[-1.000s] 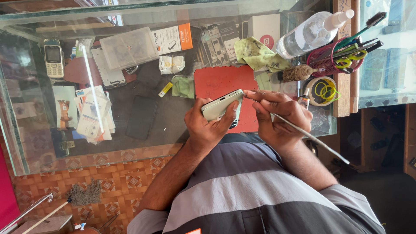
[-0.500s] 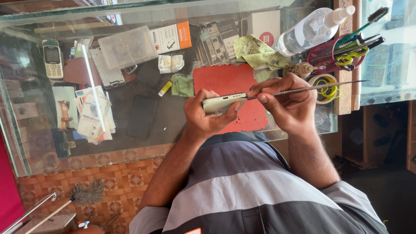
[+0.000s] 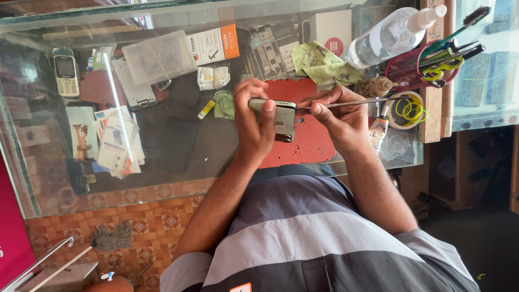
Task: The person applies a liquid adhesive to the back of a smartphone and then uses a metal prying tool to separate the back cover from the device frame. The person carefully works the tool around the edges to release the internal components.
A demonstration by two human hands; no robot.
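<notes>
Probing a smartphone (image 3: 281, 120) over the red mat (image 3: 308, 146).
Left hand (image 3: 254, 121) fingers clamp it; right hand (image 3: 338, 116) fingers pinch a thin metal tool (image 3: 351, 103); glue bottle (image 3: 379, 127) and tape roll (image 3: 408, 110) at three o'clock.

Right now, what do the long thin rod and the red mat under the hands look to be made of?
The long thin rod in the right hand looks like bare metal: grey, with a dull shine. The red mat looks like soft rubber or plastic: matte, with dark pitted marks.

Clutter on a glass counter

A clear spray bottle (image 3: 390, 37) lies by a red mesh tool holder (image 3: 419, 67); a green cloth (image 3: 320, 64), a keypad phone (image 3: 66, 71) and a dark slab phone (image 3: 179, 144) lie on the glass counter (image 3: 216, 162).
</notes>
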